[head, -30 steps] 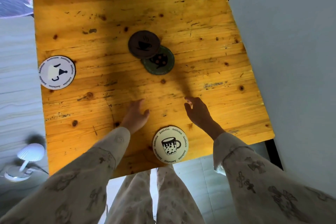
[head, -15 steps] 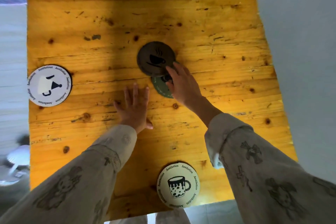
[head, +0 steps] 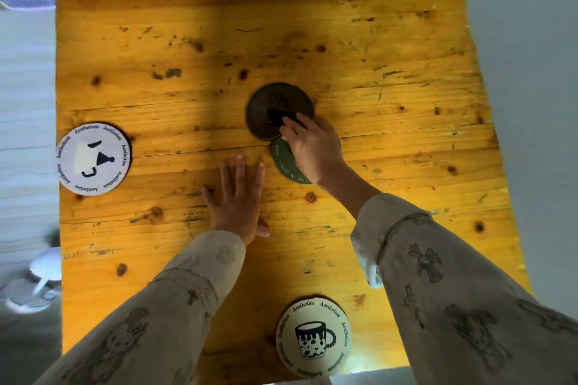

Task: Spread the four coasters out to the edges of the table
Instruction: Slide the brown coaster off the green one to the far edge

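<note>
1. Overhead, the right hand (head: 312, 147) lay with loose fingertips on the brown coaster (head: 275, 106), which overlapped the green "Aesthetics" coaster (head: 286, 164) mid-table (head: 375, 56).
2. Flat and empty, the left hand (head: 239, 197) pressed the wood.
3. "Aesthetics" ringed the white coaster (head: 93, 159) at the left edge and the cream mug coaster (head: 313, 337) at the near edge.

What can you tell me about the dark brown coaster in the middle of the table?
The dark brown coaster is round and flat, with a rough, slightly frayed edge like felt or leather. It shows a black steaming cup. It lies near the middle of the wooden table, and its near edge overlaps the green coaster beneath. The right hand has its fingers on the brown coaster's near right part, hiding some of the cup picture.
</note>
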A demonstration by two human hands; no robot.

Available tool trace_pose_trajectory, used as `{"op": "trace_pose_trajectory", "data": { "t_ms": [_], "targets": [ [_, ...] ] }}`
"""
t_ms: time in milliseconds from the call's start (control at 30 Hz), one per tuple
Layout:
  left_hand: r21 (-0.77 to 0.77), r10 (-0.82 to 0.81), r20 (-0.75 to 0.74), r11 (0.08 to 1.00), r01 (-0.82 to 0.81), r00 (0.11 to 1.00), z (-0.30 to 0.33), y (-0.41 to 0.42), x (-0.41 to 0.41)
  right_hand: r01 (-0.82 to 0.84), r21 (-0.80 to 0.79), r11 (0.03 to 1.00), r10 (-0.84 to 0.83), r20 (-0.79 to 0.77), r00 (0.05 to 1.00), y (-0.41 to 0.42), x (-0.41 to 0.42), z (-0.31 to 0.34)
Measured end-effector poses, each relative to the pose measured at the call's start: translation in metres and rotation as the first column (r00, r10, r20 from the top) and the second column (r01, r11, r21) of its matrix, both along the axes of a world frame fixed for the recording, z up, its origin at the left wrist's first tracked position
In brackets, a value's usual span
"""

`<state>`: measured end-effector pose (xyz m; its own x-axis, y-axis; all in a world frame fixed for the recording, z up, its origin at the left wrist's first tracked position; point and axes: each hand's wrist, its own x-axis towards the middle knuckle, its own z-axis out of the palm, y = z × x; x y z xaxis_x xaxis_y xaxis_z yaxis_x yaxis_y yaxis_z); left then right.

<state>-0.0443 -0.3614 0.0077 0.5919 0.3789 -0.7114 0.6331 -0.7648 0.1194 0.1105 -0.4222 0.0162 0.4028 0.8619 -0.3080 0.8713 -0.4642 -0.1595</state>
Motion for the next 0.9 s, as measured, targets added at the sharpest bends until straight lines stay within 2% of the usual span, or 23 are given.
{"op": "trace_pose_trajectory", "data": {
  "t_ms": [100, 200, 300, 400, 500, 567, 600, 667, 733, 800, 833, 900],
  "targets": [
    [-0.034, 0.026, 0.011, 0.999, -0.026, 1.000, 0.000, 0.001, -0.001, -0.054, 0.179, 0.982, 0.041, 0.076, 0.996, -0.022, 0.013, 0.008],
    [-0.056, 0.036, 0.028, 0.998, -0.035, 0.999, 0.001, 0.002, -0.002, -0.123, 0.175, 0.977, 0.074, 0.260, 0.963, -0.058, 0.035, 0.015],
    [-0.060, 0.034, 0.029, 0.998, -0.032, 0.999, 0.002, 0.002, -0.002, -0.083, 0.158, 0.984, 0.031, 0.308, 0.951, -0.104, 0.053, 0.019],
    [-0.048, 0.028, 0.020, 0.998, -0.027, 0.999, 0.003, -0.002, 0.000, 0.037, 0.169, 0.985, -0.068, 0.186, 0.980, -0.146, 0.063, 0.012],
    [-0.039, 0.050, 0.032, 0.998, -0.049, 0.998, 0.004, -0.007, 0.003, 0.136, 0.035, 0.990, -0.137, 0.002, 0.991, -0.171, 0.067, -0.002],
    [-0.016, 0.045, 0.038, 0.999, -0.044, 0.998, 0.005, -0.016, 0.003, 0.148, 0.021, 0.989, -0.147, -0.053, 0.988, -0.182, 0.065, -0.012],
    [0.022, -0.007, 0.059, 1.000, 0.005, 0.998, 0.005, -0.024, 0.002, 0.157, 0.019, 0.987, -0.156, -0.054, 0.986, -0.188, 0.061, -0.016],
    [0.131, -0.159, 0.191, 0.982, 0.135, 0.969, 0.005, -0.044, 0.003, 0.229, 0.017, 0.973, -0.228, -0.023, 0.973, -0.206, 0.054, -0.021],
    [0.202, -0.247, 0.372, 0.962, 0.182, 0.895, 0.006, -0.067, 0.015, 0.335, 0.037, 0.941, -0.336, 0.028, 0.941, -0.230, 0.047, -0.024],
    [0.204, -0.277, 0.530, 0.959, 0.197, 0.802, 0.005, -0.082, 0.044, 0.402, 0.050, 0.915, -0.404, 0.079, 0.911, -0.254, 0.043, -0.025],
    [0.203, -0.304, 0.563, 0.952, 0.229, 0.768, 0.004, -0.086, 0.063, 0.411, 0.048, 0.911, -0.413, 0.096, 0.905, -0.263, 0.043, -0.025],
    [0.221, -0.383, 0.525, 0.924, 0.313, 0.760, -0.001, -0.087, 0.101, 0.397, 0.041, 0.917, -0.399, 0.118, 0.909, -0.275, 0.044, -0.028]
  ]
}}
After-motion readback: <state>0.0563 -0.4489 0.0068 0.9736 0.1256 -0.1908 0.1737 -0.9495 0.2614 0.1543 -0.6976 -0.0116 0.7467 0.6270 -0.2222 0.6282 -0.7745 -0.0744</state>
